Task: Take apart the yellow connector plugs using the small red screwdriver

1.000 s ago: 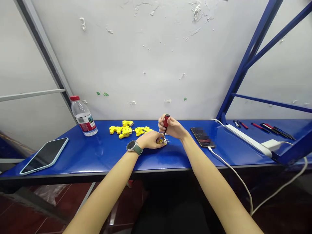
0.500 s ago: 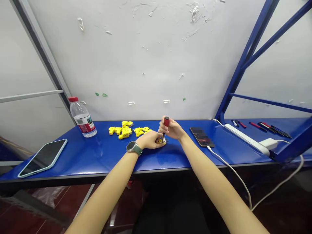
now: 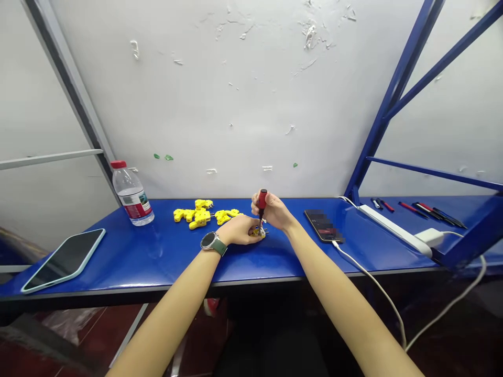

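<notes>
A yellow and white plug (image 3: 262, 232) with metal prongs lies on the blue tabletop, pinned between the fingers of my left hand (image 3: 241, 229). My right hand (image 3: 275, 210) is closed round the red handle of a screwdriver (image 3: 263, 199), which stands nearly upright. Its dark shaft points down at the plug; the tip is too small to make out. Just left of my left hand lie several yellow plugs (image 3: 201, 218) in a loose group, some with prongs showing. A watch with a green strap (image 3: 213, 242) is on my left wrist.
At the left stand a water bottle (image 3: 134, 196) and a phone in a pale case (image 3: 65, 260). On the right are a second phone (image 3: 324, 226) on a white cable, a white power strip (image 3: 395, 230), several pens (image 3: 436, 213) and a blue metal frame (image 3: 387, 115).
The screwdriver handle has shifted slightly left and my right hand's grip on it has turned a little. The whole view has tilted slightly; my left hand still holds the plug.
</notes>
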`<state>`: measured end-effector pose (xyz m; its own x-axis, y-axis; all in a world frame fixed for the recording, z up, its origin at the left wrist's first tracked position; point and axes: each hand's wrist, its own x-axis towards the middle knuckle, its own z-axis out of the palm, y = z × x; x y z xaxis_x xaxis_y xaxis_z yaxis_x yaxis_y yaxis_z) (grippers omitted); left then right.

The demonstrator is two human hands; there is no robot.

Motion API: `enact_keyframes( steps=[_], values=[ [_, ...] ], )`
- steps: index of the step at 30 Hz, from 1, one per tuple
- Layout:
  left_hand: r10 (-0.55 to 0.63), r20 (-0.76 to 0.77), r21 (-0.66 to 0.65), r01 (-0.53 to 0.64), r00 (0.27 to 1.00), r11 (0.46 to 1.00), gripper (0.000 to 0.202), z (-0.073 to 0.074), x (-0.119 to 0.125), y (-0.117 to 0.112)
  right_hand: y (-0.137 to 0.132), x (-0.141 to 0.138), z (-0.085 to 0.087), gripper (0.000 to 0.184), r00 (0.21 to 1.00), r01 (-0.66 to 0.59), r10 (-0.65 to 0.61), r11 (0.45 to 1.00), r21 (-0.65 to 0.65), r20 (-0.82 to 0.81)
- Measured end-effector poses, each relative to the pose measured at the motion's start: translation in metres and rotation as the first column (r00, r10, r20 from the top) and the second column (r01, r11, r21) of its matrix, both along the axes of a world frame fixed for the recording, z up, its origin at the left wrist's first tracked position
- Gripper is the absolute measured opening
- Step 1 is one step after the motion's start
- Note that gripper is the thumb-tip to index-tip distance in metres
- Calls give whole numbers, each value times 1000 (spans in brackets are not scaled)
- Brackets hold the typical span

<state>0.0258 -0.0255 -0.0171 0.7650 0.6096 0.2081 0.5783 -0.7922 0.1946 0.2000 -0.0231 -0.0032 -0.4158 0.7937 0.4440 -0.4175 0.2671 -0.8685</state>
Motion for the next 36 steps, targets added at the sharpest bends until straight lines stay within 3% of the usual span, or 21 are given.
enact_keyframes(
  steps=[5, 9, 15, 23, 31, 36],
  values=[
    [6, 0, 39, -6, 1000, 999, 31, -6, -1, 5, 0, -2, 0, 53, 992, -121, 122, 991, -65, 15],
    [-4, -2, 53, 4, 1000, 999, 32, -8, -2, 8, -1, -1, 2, 58, 997, -74, 75, 991, -111, 1],
    [-18, -2, 25, 18, 1000, 1000, 29, -4, -1, 5, 2, 2, 3, 59, 997, -58, 56, 998, -31, -59],
    [-7, -13, 43, 8, 1000, 999, 31, -7, -2, 7, 0, 2, 2, 59, 989, -135, 130, 988, -69, -68],
    [-17, -7, 38, 17, 1000, 999, 28, -6, -1, 7, 4, 0, -2, 43, 983, -85, 85, 996, 3, -165],
    [-16, -7, 25, 17, 1000, 1000, 29, -4, -2, 5, 4, 1, 1, 32, 977, -112, 95, 990, -82, -193]
  ],
)
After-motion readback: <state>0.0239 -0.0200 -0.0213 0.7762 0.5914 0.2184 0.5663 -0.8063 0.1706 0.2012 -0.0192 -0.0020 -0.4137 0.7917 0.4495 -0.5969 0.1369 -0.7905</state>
